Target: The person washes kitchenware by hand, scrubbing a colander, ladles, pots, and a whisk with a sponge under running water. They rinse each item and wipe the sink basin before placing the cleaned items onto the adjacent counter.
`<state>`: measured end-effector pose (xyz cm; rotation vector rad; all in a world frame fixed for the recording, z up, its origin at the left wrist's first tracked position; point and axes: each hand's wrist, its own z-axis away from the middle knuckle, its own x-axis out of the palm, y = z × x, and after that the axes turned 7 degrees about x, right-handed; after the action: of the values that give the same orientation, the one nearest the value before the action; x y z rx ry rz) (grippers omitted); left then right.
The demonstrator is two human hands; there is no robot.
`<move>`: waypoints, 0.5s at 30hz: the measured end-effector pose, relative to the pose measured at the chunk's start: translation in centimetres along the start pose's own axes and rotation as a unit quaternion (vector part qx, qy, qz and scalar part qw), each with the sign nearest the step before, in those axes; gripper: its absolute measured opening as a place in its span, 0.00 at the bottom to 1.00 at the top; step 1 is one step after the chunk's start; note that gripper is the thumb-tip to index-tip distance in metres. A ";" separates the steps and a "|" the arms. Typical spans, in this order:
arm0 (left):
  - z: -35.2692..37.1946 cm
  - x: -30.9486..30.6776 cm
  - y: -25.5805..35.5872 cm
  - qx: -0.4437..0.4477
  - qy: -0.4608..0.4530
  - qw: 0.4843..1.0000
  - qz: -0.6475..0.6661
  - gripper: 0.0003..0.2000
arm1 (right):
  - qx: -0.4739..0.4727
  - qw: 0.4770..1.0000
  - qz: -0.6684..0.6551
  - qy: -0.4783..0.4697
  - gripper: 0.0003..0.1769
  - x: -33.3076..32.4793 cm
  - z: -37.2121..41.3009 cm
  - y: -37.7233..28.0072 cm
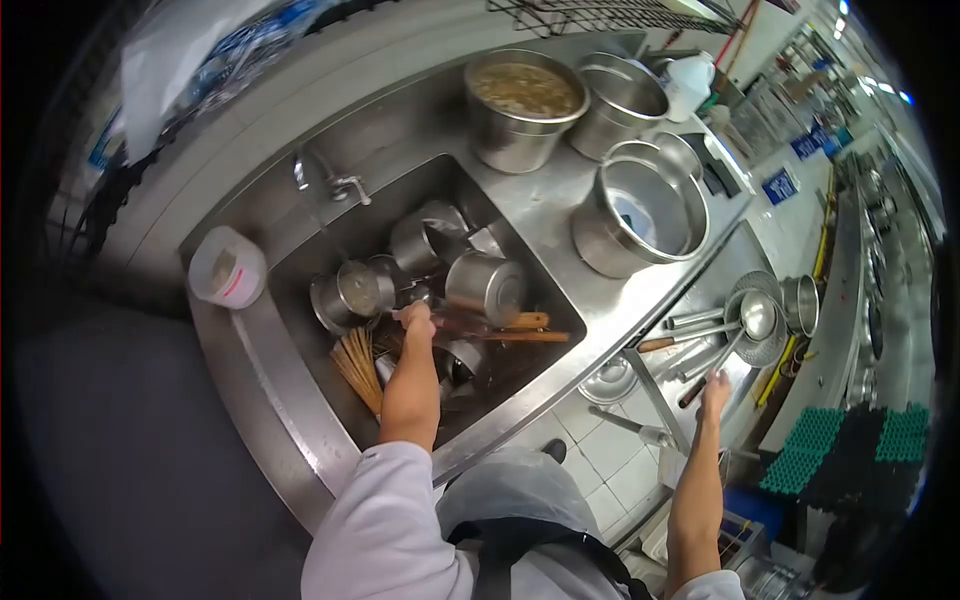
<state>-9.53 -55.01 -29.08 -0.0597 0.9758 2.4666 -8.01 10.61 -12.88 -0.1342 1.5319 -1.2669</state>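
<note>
My left hand (417, 318) reaches into the sink with its fingers closed. What it grips is blurred and I cannot make it out. Around it in the sink (545, 290) lie a metal pot with its base showing (487, 288), another pot (425, 238) and a small pot of cloudy water (358, 288). A bamboo whisk brush (358, 362) and wooden handles (528, 337) are close by. Out to the right, my right hand (716, 392) is closed round the handle of a metal ladle (758, 315), above a side surface holding other utensils.
A tap (345, 185) runs at the sink's back. A white tub (228, 268) stands on the left rim. On the right counter are a full stockpot (520, 130), another stockpot (612, 98) and a large pot (605, 225). A strainer pot (800, 303) sits far right.
</note>
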 end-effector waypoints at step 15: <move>15.4 -22.3 6.3 -0.181 -0.451 0.720 0.495 0.17 | -0.404 0.698 0.473 -0.355 0.32 19.6 4.6 -34.1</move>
<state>9.33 -58.30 -8.91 1.7797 -0.0156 2.8642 -29.67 -19.58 0.85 -0.3031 1.0575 0.3485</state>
